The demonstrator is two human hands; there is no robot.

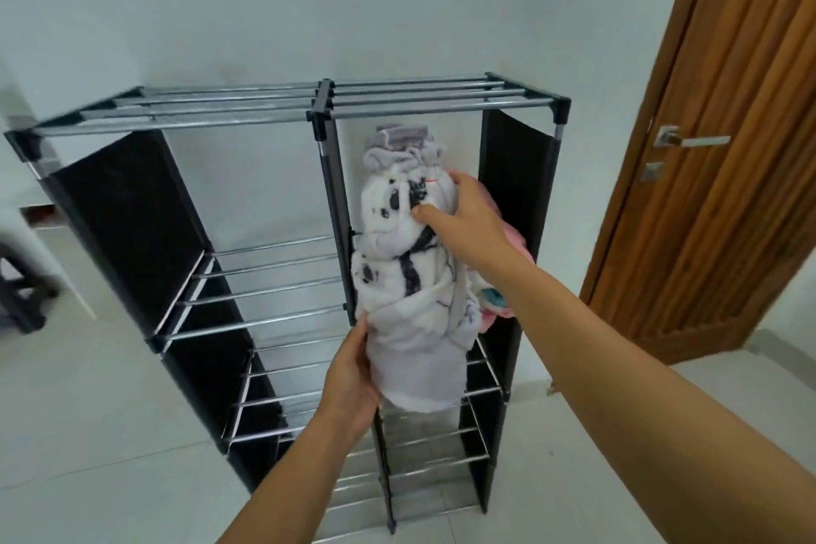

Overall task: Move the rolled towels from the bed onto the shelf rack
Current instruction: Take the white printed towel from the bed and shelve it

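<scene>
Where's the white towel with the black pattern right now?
In the head view, the white towel is held by both hands at the rack's right-hand column, against the centre post, with a pink towel behind it.

No readable text anywhere — no labels, brands or numbers.

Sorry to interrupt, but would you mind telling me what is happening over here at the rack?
A person is loading a rolled white towel with black markings into the right-hand column of a black shelf rack. The left hand supports its lower end, while the right hand presses on its upper part. A grey rolled towel sits behind it, and something pink shows beside it. The rack's left-hand shelves hold nothing visible.
</scene>
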